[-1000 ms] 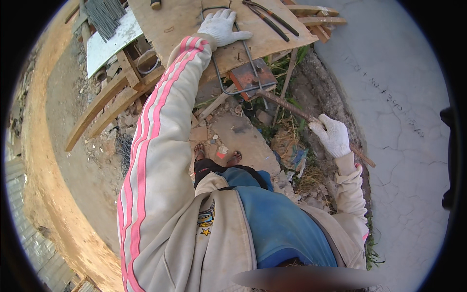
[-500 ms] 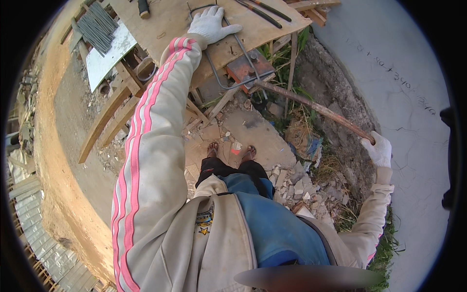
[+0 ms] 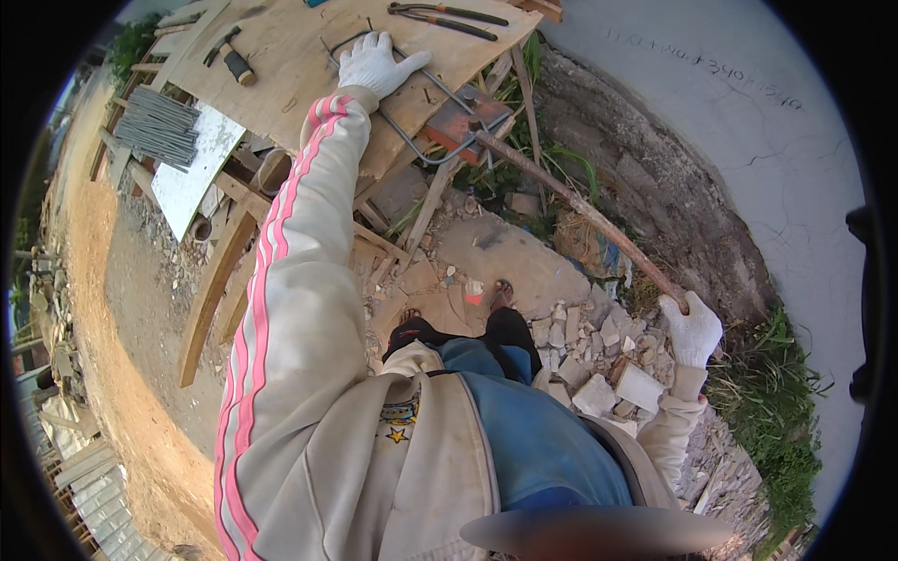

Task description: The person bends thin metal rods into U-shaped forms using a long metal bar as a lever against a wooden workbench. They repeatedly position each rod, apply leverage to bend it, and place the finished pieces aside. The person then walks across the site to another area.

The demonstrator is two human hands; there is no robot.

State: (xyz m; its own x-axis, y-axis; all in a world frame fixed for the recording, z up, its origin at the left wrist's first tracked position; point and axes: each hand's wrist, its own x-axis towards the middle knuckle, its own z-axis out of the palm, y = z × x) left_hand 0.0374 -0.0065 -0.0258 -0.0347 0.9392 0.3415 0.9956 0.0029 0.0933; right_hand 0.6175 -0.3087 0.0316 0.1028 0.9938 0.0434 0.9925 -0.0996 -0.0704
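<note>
My left hand (image 3: 379, 65), in a white knit glove, lies with fingers spread on a bent steel bar frame (image 3: 412, 140) on the plywood board (image 3: 281, 103), pressing at its upper part. The frame's lower part crosses an orange-red steel plate (image 3: 449, 122) with upright pins at the board's edge. My right hand (image 3: 692, 327), also gloved, grips the lower end of a long rusty bar (image 3: 580, 201), whose far end meets the frame at the plate. Long-handled cutters (image 3: 449, 23) and a hammer (image 3: 238, 61) lie on the board.
A bundle of steel rods (image 3: 154, 126) is at left beside a white panel (image 3: 187, 196). Curved timbers (image 3: 210, 290) stick out below the board. Broken rubble (image 3: 599, 355) surrounds my feet, and weeds (image 3: 767, 393) line the foot of a grey wall (image 3: 748, 140) on the right.
My right hand has slid from partway along the bar to its end and swung down and rightward. My left hand stays on the frame. The view has turned, showing more hammer and rubble.
</note>
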